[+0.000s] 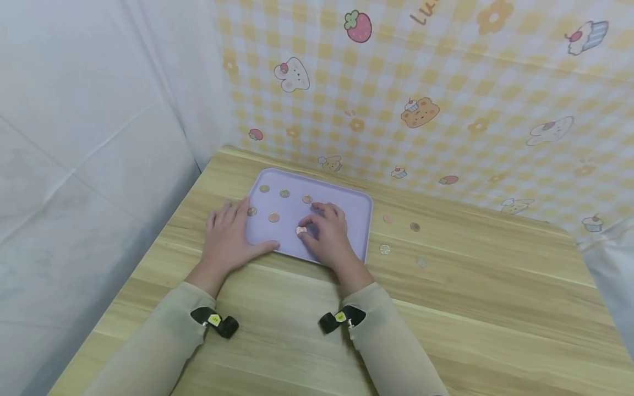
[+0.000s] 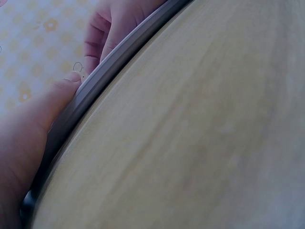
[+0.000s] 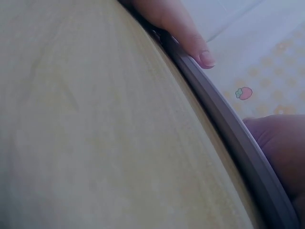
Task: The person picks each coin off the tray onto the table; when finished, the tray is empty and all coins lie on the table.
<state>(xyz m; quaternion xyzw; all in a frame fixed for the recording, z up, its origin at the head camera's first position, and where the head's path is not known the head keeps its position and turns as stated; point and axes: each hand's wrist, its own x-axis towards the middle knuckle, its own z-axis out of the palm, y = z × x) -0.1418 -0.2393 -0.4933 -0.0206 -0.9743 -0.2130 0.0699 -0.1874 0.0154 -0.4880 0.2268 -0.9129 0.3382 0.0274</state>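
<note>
A lilac tray [image 1: 349, 212] lies on the wooden table [image 1: 446, 308] with several small coins spread over it, such as one copper coin [image 1: 274, 218]. My left hand [image 1: 229, 234] rests flat at the tray's left edge, fingers straight, thumb along the front rim. My right hand [image 1: 317, 228] is over the tray's middle, and its thumb and fingers pinch a copper coin [image 1: 301, 230]. The left wrist view shows my left thumb [image 2: 52, 105] against the tray rim [image 2: 100, 78]. The right wrist view shows the tray rim [image 3: 228, 129] and the left hand's thumb [image 3: 190, 36].
Several loose coins lie on the table right of the tray, among them a silver one [image 1: 384, 249] and a copper one [image 1: 415, 226]. A checked cartoon cloth [image 1: 446, 99] hangs behind the table, and white sheeting [image 1: 89, 154] on the left.
</note>
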